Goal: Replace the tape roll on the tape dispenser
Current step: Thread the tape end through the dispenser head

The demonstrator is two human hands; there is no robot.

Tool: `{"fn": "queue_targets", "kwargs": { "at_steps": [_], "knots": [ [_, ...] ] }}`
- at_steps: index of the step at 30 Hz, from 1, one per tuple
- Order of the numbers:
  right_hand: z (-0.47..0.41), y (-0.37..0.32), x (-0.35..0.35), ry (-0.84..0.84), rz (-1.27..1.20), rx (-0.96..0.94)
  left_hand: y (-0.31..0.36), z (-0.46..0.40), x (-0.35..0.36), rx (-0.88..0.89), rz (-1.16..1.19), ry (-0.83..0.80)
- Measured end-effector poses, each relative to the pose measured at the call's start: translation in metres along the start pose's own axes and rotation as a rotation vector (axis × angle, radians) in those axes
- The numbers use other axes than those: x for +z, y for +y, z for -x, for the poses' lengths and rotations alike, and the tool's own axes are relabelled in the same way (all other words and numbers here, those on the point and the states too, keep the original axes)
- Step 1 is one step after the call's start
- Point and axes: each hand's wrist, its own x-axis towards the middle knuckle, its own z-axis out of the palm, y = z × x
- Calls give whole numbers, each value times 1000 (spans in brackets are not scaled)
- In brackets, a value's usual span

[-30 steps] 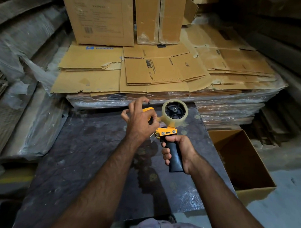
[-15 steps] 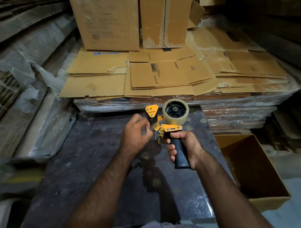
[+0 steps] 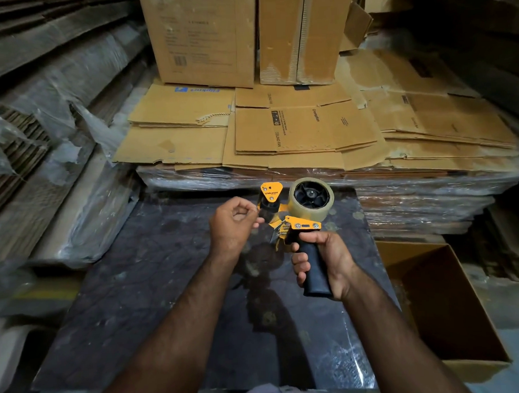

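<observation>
- One tape dispenser (image 3: 291, 224), orange metal with a black handle, is held above a dark table (image 3: 144, 303), roughly at its far middle.
- One tape roll (image 3: 310, 199), clear tape, sits on the dispenser's black hub, at the top right of the tool.
- Two bare hands are in view. The right hand (image 3: 325, 263) is wrapped tight around the black handle, holding the dispenser upright.
- The left hand (image 3: 234, 223) is curled small, fingertips pinched together just left of the dispenser's front roller; whether a tape end is between them is too fine to make out.
- Two upright cardboard boxes (image 3: 205, 36) stand on a wrapped stack of flattened cardboard (image 3: 294, 130) behind the table.
- One open cardboard box (image 3: 450, 301) sits to the right of the table, partly cut off by the right forearm.
- The dispenser's blade area below the roller is shadowed and hard to read.
- Compared with a second ago, the left hand has dropped off the orange front plate, which now shows uncovered, and sits lower and to the left; the right hand's grip on the handle is unchanged.
</observation>
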Motion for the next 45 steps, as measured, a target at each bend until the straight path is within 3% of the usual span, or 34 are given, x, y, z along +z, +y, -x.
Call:
{"fn": "queue_targets", "kwargs": {
  "at_steps": [8, 13, 17, 26, 36, 45],
  "knots": [
    [4, -15, -16, 13, -49, -12, -9, 7, 22, 13, -5, -149],
    [4, -21, -21, 6, -22, -1, -1, 1, 32, 108, -212, -10],
    [2, -38, -24, 44, 20, 22, -1, -1, 37, 119, -334, -5],
    [4, -59, -37, 78, 44, 1, -9, 14, 27, 89, -295, 7],
    [0, -54, -33, 70, 38, -32, 8, 13, 9, 255, -423, 2],
    [6, -43, -9, 1, 77, 25, 30, -19, -32, 305, -314, 35]
  ]
}}
